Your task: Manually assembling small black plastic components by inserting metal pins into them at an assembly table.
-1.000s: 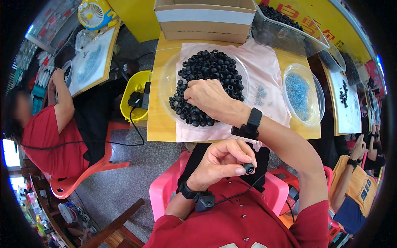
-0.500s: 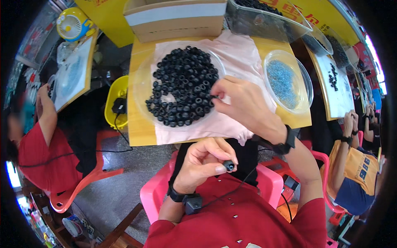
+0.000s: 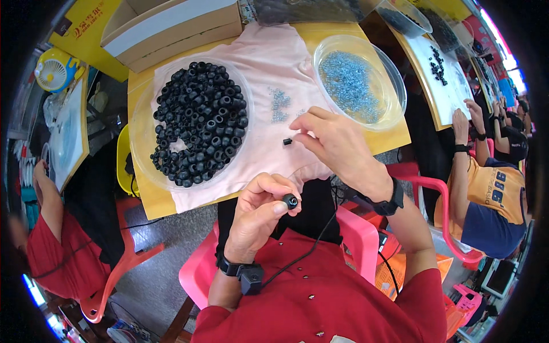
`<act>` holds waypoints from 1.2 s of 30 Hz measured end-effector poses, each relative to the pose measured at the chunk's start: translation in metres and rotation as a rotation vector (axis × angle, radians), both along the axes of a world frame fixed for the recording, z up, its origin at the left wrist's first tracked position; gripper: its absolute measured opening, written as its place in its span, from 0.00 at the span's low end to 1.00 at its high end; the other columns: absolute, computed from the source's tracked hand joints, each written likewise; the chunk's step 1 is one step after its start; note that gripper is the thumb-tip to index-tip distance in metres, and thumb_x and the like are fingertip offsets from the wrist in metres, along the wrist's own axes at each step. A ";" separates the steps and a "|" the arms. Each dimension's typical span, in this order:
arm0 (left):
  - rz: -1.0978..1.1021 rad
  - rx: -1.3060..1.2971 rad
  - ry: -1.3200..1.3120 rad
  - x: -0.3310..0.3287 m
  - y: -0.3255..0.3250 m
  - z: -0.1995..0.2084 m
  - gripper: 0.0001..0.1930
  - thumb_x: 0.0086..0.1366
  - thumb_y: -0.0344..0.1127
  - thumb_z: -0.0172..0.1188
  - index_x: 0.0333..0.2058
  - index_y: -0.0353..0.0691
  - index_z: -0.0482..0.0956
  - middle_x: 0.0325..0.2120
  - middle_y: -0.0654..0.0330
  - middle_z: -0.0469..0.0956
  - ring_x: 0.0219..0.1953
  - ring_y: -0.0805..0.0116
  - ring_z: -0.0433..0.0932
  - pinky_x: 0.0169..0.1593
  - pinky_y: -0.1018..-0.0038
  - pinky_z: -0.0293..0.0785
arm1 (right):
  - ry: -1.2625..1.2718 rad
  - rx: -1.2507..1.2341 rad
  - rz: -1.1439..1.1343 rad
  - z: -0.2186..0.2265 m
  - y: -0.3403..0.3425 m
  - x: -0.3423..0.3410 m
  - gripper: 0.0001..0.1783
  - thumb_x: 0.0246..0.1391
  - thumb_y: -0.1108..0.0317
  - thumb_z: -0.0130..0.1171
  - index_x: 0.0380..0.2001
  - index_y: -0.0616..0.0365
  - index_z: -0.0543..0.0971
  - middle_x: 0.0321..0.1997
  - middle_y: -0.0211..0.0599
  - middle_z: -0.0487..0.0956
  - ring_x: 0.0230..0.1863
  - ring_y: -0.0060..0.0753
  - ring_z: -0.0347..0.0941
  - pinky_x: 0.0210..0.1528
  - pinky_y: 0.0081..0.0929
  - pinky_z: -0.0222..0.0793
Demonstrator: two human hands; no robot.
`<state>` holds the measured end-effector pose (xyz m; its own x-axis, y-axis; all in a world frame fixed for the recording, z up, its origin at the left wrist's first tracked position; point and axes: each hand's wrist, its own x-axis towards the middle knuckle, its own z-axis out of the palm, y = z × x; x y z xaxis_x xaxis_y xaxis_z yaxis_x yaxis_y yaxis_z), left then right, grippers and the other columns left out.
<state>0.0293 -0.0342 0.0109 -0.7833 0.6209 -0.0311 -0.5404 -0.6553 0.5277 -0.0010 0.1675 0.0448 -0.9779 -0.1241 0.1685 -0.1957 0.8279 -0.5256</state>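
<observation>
Above my lap, my left hand [image 3: 260, 211] is closed, pinching a small round black part [image 3: 290, 200] between thumb and fingers. The part's end faces up and shows a shiny ring round its centre. Over the pink cloth [image 3: 269, 57], my right hand [image 3: 343, 143] has thumb and forefinger apart. Just left of its thumb tip is a small black cylinder [image 3: 287, 142], seemingly lying on the cloth. A heap of black ring-shaped parts [image 3: 200, 114] fills a clear round tray [image 3: 137, 140] on the left. Tiny bluish pieces [image 3: 279, 106] lie scattered on the cloth beyond my right hand.
A clear round tub [image 3: 394, 86] of tiny bluish pieces stands at the table's right. Behind are a cardboard box [image 3: 177, 34] and a dark-filled bin [image 3: 309, 11]. A yellow basket [image 3: 124, 160] hangs left. People sit at neighbouring tables on both sides.
My view has shifted right. My right hand has come away from the heap's edge onto the cloth, and its fingers have parted from a black piece. My left hand still holds its part, turned more upward.
</observation>
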 end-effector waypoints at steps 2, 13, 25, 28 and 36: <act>-0.001 -0.014 -0.004 0.000 0.001 0.001 0.07 0.60 0.27 0.61 0.37 0.36 0.75 0.35 0.52 0.75 0.35 0.68 0.76 0.40 0.74 0.73 | 0.056 -0.012 0.117 -0.010 0.000 -0.005 0.11 0.46 0.69 0.64 0.34 0.58 0.78 0.32 0.40 0.76 0.34 0.44 0.76 0.35 0.37 0.72; 0.088 -0.065 -0.038 0.001 -0.008 -0.002 0.14 0.64 0.27 0.58 0.49 0.32 0.75 0.39 0.53 0.78 0.37 0.70 0.77 0.43 0.76 0.74 | 0.093 0.289 0.229 -0.007 -0.019 0.002 0.12 0.37 0.74 0.63 0.28 0.64 0.74 0.31 0.44 0.76 0.37 0.46 0.77 0.37 0.35 0.75; 0.203 -0.208 0.036 -0.006 0.000 0.005 0.12 0.64 0.23 0.58 0.47 0.31 0.75 0.39 0.53 0.80 0.40 0.68 0.80 0.47 0.72 0.78 | -0.298 -0.805 0.043 0.046 -0.014 0.027 0.07 0.58 0.73 0.60 0.37 0.66 0.79 0.27 0.28 0.78 0.24 0.13 0.74 0.22 0.12 0.67; 0.202 -0.224 0.052 -0.006 0.004 0.005 0.12 0.64 0.23 0.59 0.46 0.31 0.75 0.38 0.53 0.81 0.39 0.67 0.81 0.47 0.71 0.78 | -0.202 -0.796 0.048 0.044 -0.014 0.030 0.07 0.57 0.73 0.60 0.38 0.65 0.80 0.28 0.29 0.78 0.25 0.13 0.74 0.22 0.11 0.66; 0.231 -0.246 0.045 -0.005 0.009 0.010 0.11 0.63 0.23 0.60 0.45 0.31 0.76 0.37 0.53 0.81 0.38 0.66 0.81 0.47 0.70 0.79 | -0.140 -0.759 0.056 0.036 -0.017 0.035 0.07 0.55 0.72 0.63 0.36 0.64 0.82 0.29 0.31 0.79 0.26 0.15 0.76 0.24 0.12 0.69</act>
